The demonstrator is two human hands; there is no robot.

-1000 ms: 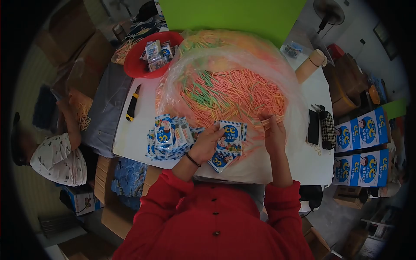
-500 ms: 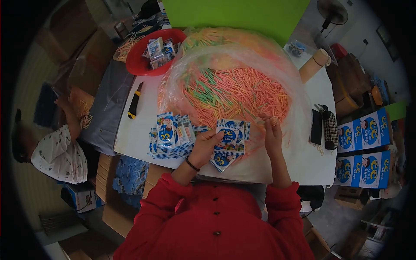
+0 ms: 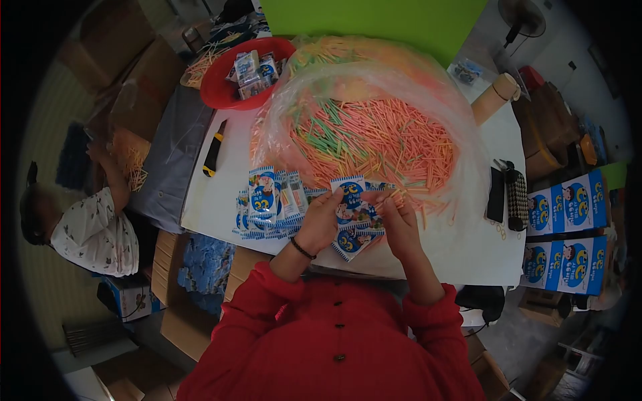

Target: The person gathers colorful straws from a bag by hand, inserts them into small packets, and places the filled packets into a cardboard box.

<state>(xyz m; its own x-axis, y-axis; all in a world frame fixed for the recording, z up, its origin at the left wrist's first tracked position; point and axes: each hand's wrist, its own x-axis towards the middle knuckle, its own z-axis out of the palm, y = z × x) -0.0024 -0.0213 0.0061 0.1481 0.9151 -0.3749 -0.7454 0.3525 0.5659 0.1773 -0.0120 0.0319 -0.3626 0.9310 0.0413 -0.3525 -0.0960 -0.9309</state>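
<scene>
My left hand (image 3: 318, 224) is closed on a small blue-and-white printed packet (image 3: 349, 200), thumb on its front. Close beside the packet's right edge, my right hand (image 3: 403, 230) pinches a few thin coloured sticks (image 3: 400, 197) at its fingertips. Whether the packet's mouth is open cannot be made out. Below it lies another printed packet (image 3: 351, 244), and a stack of similar packets (image 3: 265, 200) rests left of my left hand. Beyond both hands, a big clear plastic bag (image 3: 468, 127) spreads around a heap of pink, yellow and green sticks (image 3: 388, 140).
A yellow-and-black utility knife (image 3: 213, 152) and a red bowl (image 3: 215, 87) of packets sit on the left. On the right are a tan bottle (image 3: 493, 100), a dark phone (image 3: 495, 194) and a checkered pouch (image 3: 515, 200). Another person (image 3: 97, 230) works at far left.
My right hand has moved left from the edge of the stick heap to beside the packet, carrying sticks. My left hand keeps the packet in nearly the same place.
</scene>
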